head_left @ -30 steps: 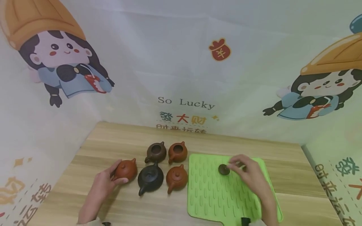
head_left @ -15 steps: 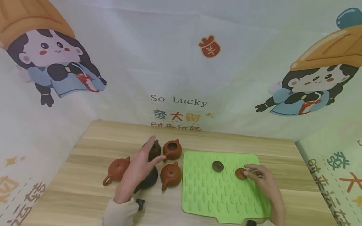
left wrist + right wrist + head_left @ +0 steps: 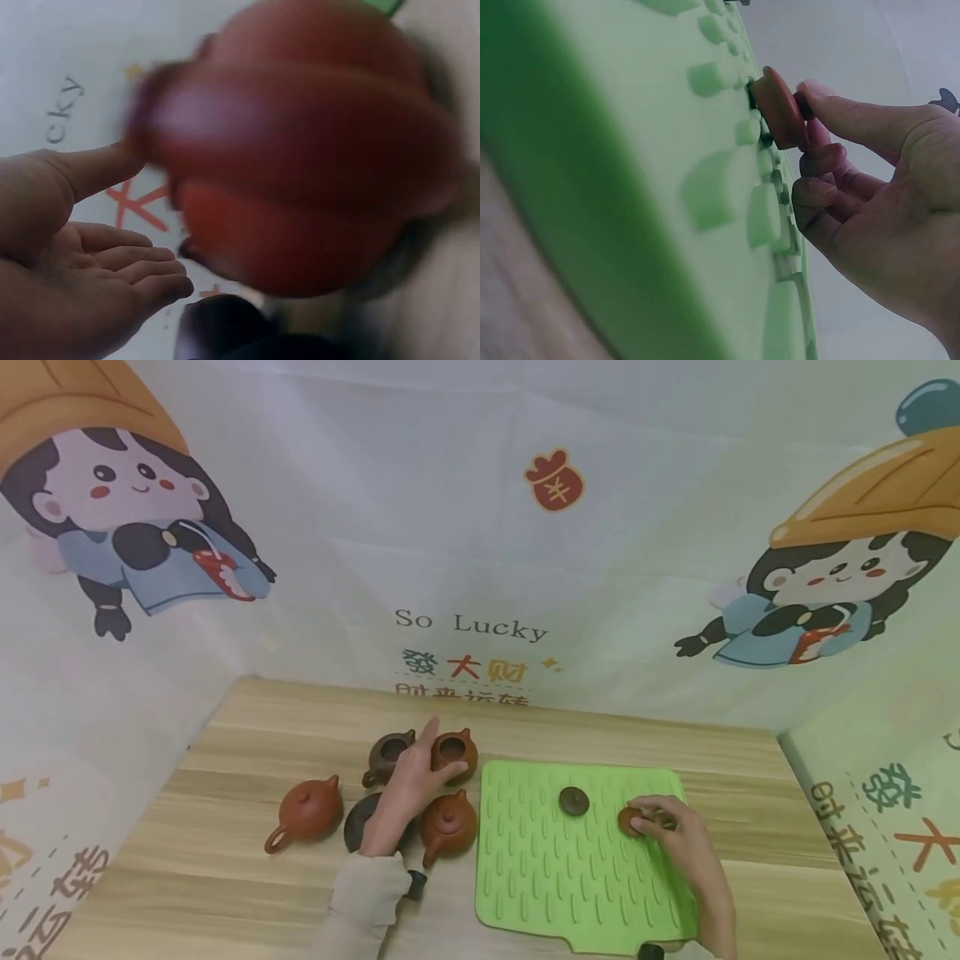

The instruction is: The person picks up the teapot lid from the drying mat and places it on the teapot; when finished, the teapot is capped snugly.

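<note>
My right hand [image 3: 678,835] pinches the knob of a reddish-brown teapot lid [image 3: 778,111] between thumb and fingertips, low over the green mat [image 3: 525,893]. A dark brown lid [image 3: 573,802] lies on the mat to its left. With fingers stretched, my left hand [image 3: 415,781] reaches over the teapots, its thumb and index finger at the lidless red teapot [image 3: 455,748]. Beside that stands a lidless dark brown teapot [image 3: 382,764]. Under my left wrist, a black teapot [image 3: 362,820] is partly hidden. A lidded red teapot [image 3: 450,827] stands nearer me, right of that wrist.
Another lidded red teapot [image 3: 310,810] stands apart at the left, its looped handle toward me. The wooden table [image 3: 187,860] ends at a printed cloth backdrop [image 3: 450,527] behind and at both sides.
My left hand has left the leftmost red teapot and moved right to the lidless red one. My right hand has let go of the dark lid and now pinches the reddish-brown lid.
</note>
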Action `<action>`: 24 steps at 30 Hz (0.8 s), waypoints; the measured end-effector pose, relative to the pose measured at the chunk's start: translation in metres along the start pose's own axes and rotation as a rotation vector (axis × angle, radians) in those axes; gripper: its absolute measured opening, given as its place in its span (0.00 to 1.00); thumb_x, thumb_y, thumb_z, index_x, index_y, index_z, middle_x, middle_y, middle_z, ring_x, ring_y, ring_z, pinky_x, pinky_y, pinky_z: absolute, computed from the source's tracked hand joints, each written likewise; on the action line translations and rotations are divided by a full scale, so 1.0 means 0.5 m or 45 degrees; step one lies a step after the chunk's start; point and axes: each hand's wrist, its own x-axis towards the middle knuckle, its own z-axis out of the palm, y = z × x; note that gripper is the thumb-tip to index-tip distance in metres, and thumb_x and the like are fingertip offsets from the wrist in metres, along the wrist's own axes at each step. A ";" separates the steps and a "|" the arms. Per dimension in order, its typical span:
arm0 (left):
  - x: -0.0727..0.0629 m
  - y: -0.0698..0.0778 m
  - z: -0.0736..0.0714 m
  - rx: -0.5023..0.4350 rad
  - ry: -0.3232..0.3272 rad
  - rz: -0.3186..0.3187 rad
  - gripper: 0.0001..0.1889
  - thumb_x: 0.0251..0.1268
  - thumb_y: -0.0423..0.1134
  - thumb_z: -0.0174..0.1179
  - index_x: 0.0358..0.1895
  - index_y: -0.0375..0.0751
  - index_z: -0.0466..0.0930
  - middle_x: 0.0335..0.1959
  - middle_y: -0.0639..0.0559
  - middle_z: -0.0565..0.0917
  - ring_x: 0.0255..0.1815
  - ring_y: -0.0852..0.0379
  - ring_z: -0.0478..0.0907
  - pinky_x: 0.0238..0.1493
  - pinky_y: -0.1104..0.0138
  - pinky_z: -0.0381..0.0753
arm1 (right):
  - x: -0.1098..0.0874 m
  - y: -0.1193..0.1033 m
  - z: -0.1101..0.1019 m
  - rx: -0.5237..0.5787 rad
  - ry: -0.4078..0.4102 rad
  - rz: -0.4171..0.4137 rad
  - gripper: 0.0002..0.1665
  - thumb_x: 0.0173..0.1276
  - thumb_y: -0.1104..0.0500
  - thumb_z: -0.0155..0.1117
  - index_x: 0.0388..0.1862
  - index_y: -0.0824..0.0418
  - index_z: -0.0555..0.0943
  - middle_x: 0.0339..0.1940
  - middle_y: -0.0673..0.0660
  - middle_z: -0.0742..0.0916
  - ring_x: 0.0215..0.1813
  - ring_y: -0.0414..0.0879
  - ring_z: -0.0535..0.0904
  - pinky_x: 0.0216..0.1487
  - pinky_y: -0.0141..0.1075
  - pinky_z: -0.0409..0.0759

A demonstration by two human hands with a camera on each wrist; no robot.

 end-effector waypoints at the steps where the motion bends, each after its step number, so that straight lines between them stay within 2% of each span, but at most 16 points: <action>1: -0.001 0.007 0.003 -0.015 -0.016 -0.012 0.54 0.75 0.54 0.73 0.91 0.40 0.48 0.78 0.27 0.75 0.70 0.28 0.80 0.56 0.43 0.83 | -0.001 0.002 -0.001 0.003 0.006 0.014 0.16 0.74 0.67 0.74 0.58 0.69 0.89 0.49 0.61 0.87 0.46 0.39 0.80 0.49 0.32 0.80; 2: -0.003 0.013 0.005 -0.026 -0.020 -0.014 0.53 0.76 0.53 0.73 0.91 0.39 0.48 0.77 0.26 0.75 0.69 0.28 0.81 0.53 0.43 0.82 | -0.002 0.003 -0.002 0.009 0.010 0.026 0.16 0.74 0.67 0.75 0.58 0.69 0.89 0.49 0.61 0.88 0.47 0.39 0.80 0.49 0.31 0.80; 4: -0.008 0.025 0.008 -0.045 -0.022 -0.026 0.52 0.76 0.50 0.72 0.91 0.38 0.48 0.76 0.25 0.76 0.69 0.27 0.80 0.54 0.43 0.83 | -0.003 0.006 -0.003 0.010 0.018 0.036 0.15 0.73 0.66 0.75 0.57 0.69 0.89 0.50 0.61 0.88 0.47 0.38 0.80 0.49 0.31 0.80; 7: -0.015 0.045 0.006 -0.071 -0.018 -0.058 0.52 0.76 0.45 0.73 0.90 0.35 0.49 0.79 0.24 0.72 0.75 0.27 0.75 0.66 0.39 0.80 | -0.001 0.008 -0.004 0.009 0.012 0.029 0.16 0.72 0.66 0.76 0.56 0.68 0.89 0.51 0.62 0.89 0.47 0.36 0.80 0.49 0.30 0.81; 8: -0.016 0.050 0.006 -0.069 -0.005 -0.056 0.51 0.75 0.43 0.73 0.90 0.33 0.50 0.83 0.26 0.68 0.80 0.27 0.71 0.70 0.38 0.79 | 0.000 0.008 -0.005 0.007 0.012 0.024 0.16 0.72 0.66 0.76 0.56 0.68 0.89 0.51 0.62 0.89 0.47 0.36 0.80 0.49 0.30 0.81; 10: -0.020 0.058 0.003 -0.072 0.002 -0.062 0.51 0.75 0.40 0.74 0.89 0.30 0.50 0.83 0.25 0.66 0.81 0.27 0.69 0.74 0.37 0.76 | 0.000 0.007 -0.005 0.012 0.015 0.020 0.15 0.71 0.67 0.76 0.56 0.69 0.90 0.51 0.62 0.89 0.47 0.35 0.80 0.49 0.30 0.81; 17: -0.028 0.065 -0.001 -0.044 0.120 -0.047 0.43 0.70 0.28 0.73 0.84 0.26 0.62 0.78 0.24 0.73 0.77 0.28 0.74 0.72 0.38 0.78 | 0.001 0.001 -0.003 0.056 0.030 -0.012 0.14 0.70 0.71 0.76 0.54 0.70 0.90 0.49 0.63 0.90 0.44 0.33 0.80 0.48 0.29 0.81; 20: -0.030 0.064 0.003 -0.023 0.169 -0.034 0.42 0.67 0.27 0.76 0.82 0.27 0.66 0.72 0.23 0.79 0.70 0.27 0.80 0.68 0.39 0.81 | 0.001 0.003 -0.003 0.055 0.027 -0.013 0.14 0.70 0.71 0.75 0.53 0.71 0.90 0.48 0.63 0.90 0.44 0.33 0.80 0.47 0.29 0.81; 24: -0.033 0.059 0.011 -0.028 0.195 0.001 0.42 0.66 0.30 0.77 0.81 0.27 0.68 0.70 0.22 0.80 0.69 0.26 0.80 0.68 0.38 0.81 | -0.002 0.008 -0.003 0.054 0.026 0.003 0.13 0.70 0.71 0.75 0.53 0.71 0.90 0.48 0.63 0.90 0.44 0.34 0.80 0.47 0.29 0.80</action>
